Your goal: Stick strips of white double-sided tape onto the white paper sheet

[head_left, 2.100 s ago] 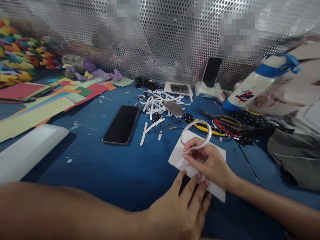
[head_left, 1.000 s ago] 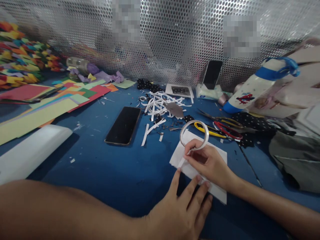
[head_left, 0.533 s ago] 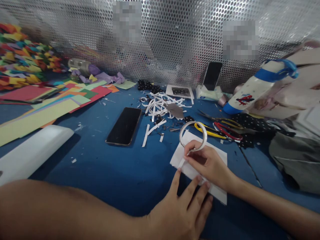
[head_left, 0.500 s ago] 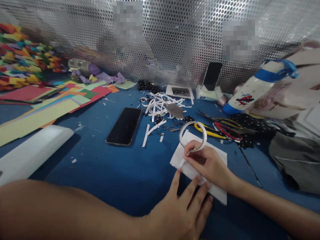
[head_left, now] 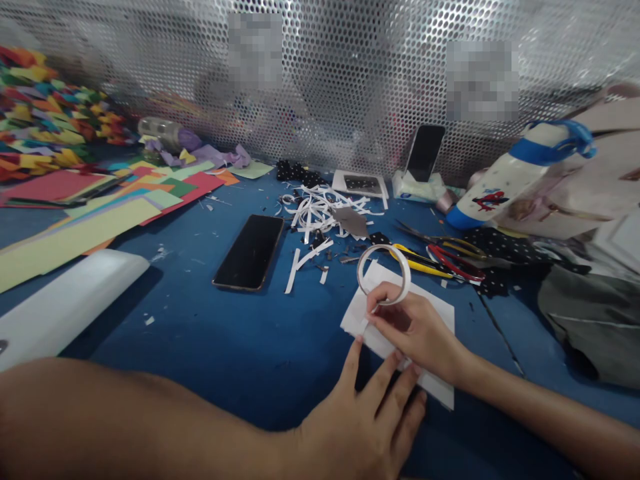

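A piece of white paper (head_left: 433,300) lies at an angle on the blue table, partly covered by both hands. My right hand (head_left: 407,327) pinches a roll of white tape (head_left: 406,272) at its lower edge, with the ring standing upright over the paper. A short strip of tape (head_left: 363,325) runs from the roll down toward the paper's near edge. My left hand (head_left: 373,413) lies with its fingers spread, the fingertips on the near edge of the paper and the tape strip.
Scissors with red handles (head_left: 463,267) and a yellow-handled tool (head_left: 420,261) lie just beyond the paper. A phone (head_left: 250,253), white paper strips (head_left: 320,210), coloured sheets (head_left: 100,227) and a white case-like object (head_left: 75,300) are to the left. A bottle (head_left: 505,177) leans at right.
The tape roll has shifted very slightly left in my right hand. My left hand stays in place on the paper.
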